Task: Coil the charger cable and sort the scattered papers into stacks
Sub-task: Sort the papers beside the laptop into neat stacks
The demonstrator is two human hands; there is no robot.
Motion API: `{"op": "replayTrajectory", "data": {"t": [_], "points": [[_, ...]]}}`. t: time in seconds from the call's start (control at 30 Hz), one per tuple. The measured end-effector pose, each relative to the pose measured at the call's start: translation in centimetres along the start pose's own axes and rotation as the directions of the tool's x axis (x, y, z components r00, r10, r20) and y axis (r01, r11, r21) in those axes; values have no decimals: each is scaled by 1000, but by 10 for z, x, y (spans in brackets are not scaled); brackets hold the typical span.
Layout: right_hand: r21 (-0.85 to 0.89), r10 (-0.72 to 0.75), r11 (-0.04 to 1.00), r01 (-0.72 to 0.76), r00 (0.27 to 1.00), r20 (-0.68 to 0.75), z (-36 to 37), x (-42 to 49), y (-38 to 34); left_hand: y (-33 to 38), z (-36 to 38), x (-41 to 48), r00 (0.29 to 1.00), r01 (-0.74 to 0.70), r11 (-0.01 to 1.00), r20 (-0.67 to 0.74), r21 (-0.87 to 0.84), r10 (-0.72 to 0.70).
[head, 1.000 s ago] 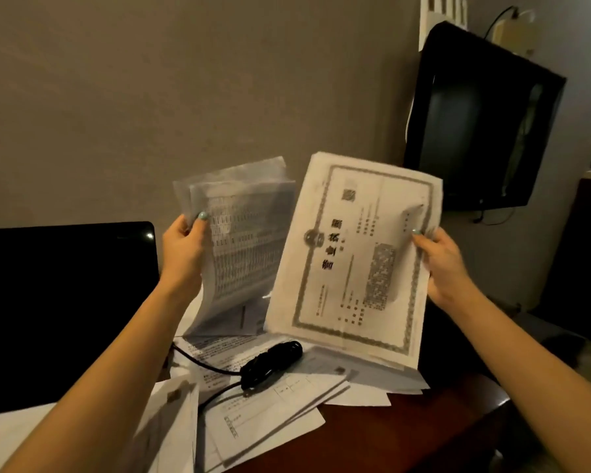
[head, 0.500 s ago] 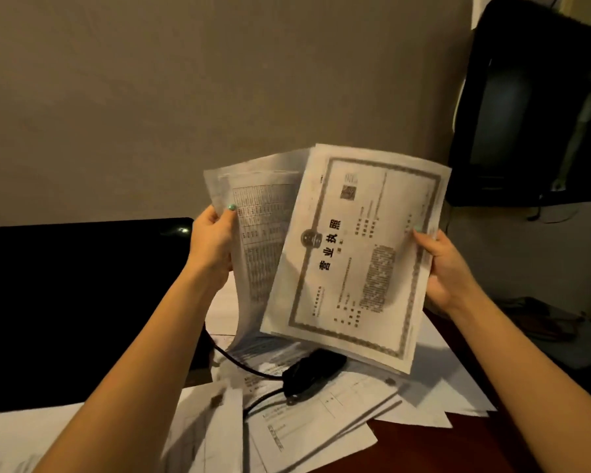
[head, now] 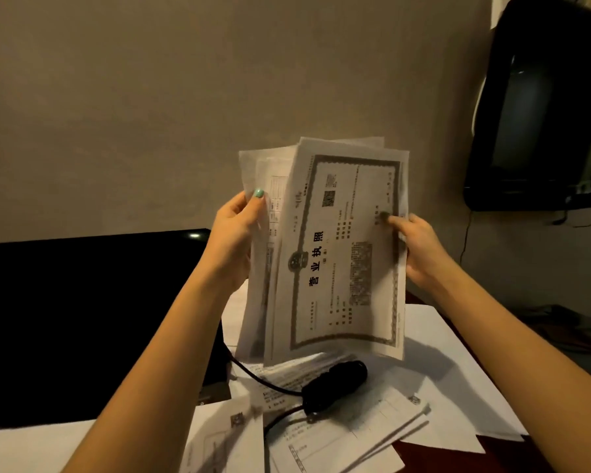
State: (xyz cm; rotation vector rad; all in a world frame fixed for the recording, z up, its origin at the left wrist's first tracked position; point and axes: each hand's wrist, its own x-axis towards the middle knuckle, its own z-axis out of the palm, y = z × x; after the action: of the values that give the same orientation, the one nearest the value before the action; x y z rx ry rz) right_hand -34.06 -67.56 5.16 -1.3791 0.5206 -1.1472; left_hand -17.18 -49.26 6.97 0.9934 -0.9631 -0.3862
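Note:
I hold papers upright above the desk. My left hand [head: 236, 233] grips the left edge of a sheaf of printed sheets [head: 263, 254]. My right hand [head: 413, 244] pinches the right edge of a bordered certificate [head: 342, 254], which overlaps the front of that sheaf. Below them the black charger brick [head: 335, 380] lies on scattered papers [head: 423, 397], its cable [head: 253, 373] running left toward the black device. More loose sheets [head: 226, 435] lie near the front.
A black glossy device [head: 93, 312] fills the left of the desk. A dark screen [head: 539, 107] hangs on the wall at the upper right. The reddish desk surface [head: 502, 452] shows at the lower right, near its edge.
The certificate in my right hand has moved left onto the sheaf in my left hand; the two now overlap almost fully. The view has shifted left.

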Motion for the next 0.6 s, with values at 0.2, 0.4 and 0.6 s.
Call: {"op": "replayTrajectory", "data": {"t": [0.2,0.4,0.6], "points": [[-115,-141,984,133,988,-66,11,0,6,-3,10,-2,989,-86,995,-115,54,92],[-148,-294,953,264,925,-240,16,2,13,-35,1,-2,999,8,977,50,213,-20],[-111,-293,954,279,946,-140,22,-7,44,-74,6,-12,985,68,975,-168,212,-32]]}}
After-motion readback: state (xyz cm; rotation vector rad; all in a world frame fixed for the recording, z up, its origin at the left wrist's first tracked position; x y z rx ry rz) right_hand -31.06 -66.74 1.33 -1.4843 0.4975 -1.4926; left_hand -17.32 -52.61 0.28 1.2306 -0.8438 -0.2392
